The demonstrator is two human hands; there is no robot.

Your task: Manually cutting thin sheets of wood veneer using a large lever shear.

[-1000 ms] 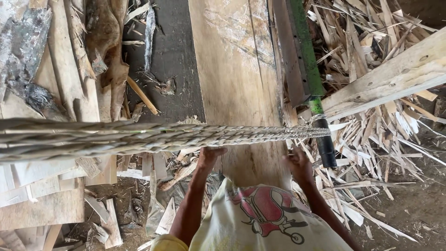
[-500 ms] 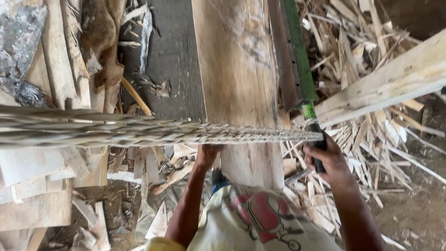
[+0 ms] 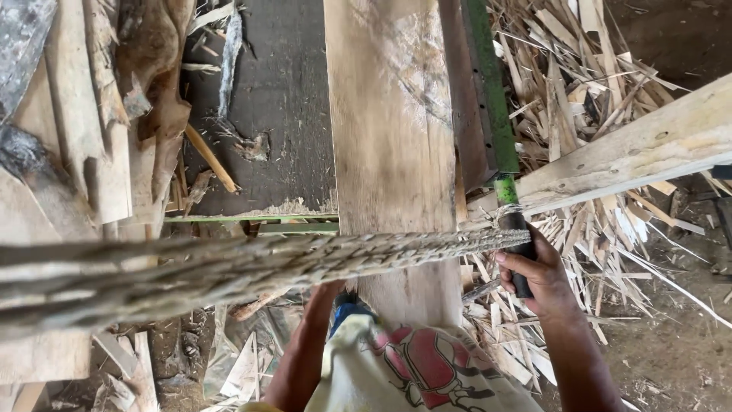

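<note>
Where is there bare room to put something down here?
The dark table surface between the left wood scraps and the plank is mostly bare. The plank's far half is open too. Right of the green bar, the offcut pile is crowded. The right hand grips the handle.

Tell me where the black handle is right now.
In the head view, the black handle sits right of the plank, below the green bar, gripped by the right hand.

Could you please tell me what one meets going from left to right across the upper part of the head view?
Stacked offcuts → dark table surface → pale wide plank → green rail → heap of wood splinters.
</note>
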